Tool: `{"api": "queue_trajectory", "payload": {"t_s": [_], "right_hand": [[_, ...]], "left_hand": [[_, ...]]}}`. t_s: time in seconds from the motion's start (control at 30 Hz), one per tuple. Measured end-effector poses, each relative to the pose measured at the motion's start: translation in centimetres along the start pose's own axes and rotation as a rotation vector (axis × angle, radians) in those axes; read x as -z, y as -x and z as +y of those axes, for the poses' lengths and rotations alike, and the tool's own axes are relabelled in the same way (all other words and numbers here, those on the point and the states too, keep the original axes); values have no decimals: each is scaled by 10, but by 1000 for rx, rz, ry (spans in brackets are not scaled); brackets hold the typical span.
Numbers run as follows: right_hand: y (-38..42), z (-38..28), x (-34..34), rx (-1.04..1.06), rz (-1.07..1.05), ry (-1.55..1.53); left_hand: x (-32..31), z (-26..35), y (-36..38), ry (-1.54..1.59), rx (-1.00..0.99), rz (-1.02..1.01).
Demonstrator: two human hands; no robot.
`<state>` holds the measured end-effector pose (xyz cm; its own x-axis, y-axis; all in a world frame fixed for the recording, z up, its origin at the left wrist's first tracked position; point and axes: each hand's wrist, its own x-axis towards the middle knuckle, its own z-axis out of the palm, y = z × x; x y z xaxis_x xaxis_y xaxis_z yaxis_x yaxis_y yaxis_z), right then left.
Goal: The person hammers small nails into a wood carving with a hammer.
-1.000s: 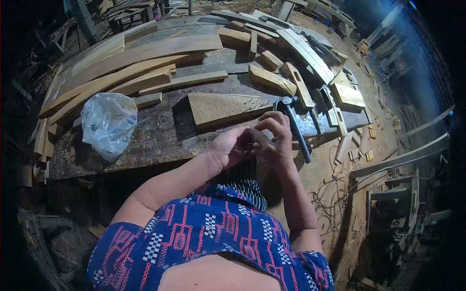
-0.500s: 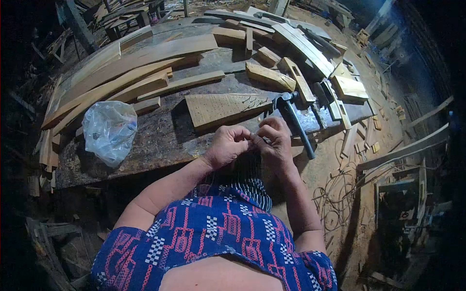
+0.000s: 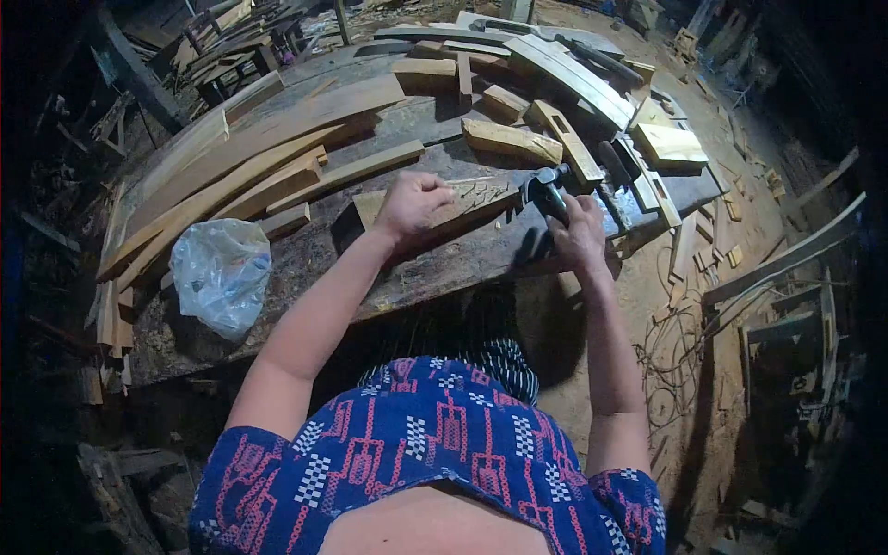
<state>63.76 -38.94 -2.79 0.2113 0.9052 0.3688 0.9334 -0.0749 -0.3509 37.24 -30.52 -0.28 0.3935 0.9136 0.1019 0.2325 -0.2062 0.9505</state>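
My right hand (image 3: 581, 233) is closed round the dark handle of a claw hammer (image 3: 548, 192), whose head lies at the right end of a wooden board (image 3: 370, 205). Above the left part of that board is my left hand (image 3: 414, 205), its fingers curled together. Whatever they pinch, if anything, is too small to make out. On the board between the two hands lie several small dark thin pieces (image 3: 483, 192) that look like nails.
A clear plastic bag (image 3: 222, 277) sits at the left front of the dark workbench (image 3: 324, 301). Long planks (image 3: 268, 129) curve across the back left. Wood blocks (image 3: 511, 141) and a slotted piece (image 3: 566, 143) lie to the right. Cables (image 3: 671, 361) trail on the floor.
My hands, together before near the bench's front edge, have parted. The left moved up and left over the board; the right moved right and took hold of the hammer.
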Motion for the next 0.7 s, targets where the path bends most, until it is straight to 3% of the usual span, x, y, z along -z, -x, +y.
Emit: {"api": "queue_trajectory", "payload": {"t_s": [0.03, 0.13, 0.23, 0.43, 0.7], "right_hand": [[-1, 12, -14, -8, 3, -7], [3, 30, -41, -54, 52, 19], [7, 13, -40, -129, 104, 224], [13, 1, -37, -107, 164, 219], [14, -1, -36, -100, 187, 190]], "left_hand": [[1, -7, -10, -143, -70, 32], [-4, -20, -30, -176, -60, 84], [-7, -34, -42, -119, -2, 12], [-4, -27, -39, -343, -12, 39], [-7, -22, -37, -416, -21, 39]]}}
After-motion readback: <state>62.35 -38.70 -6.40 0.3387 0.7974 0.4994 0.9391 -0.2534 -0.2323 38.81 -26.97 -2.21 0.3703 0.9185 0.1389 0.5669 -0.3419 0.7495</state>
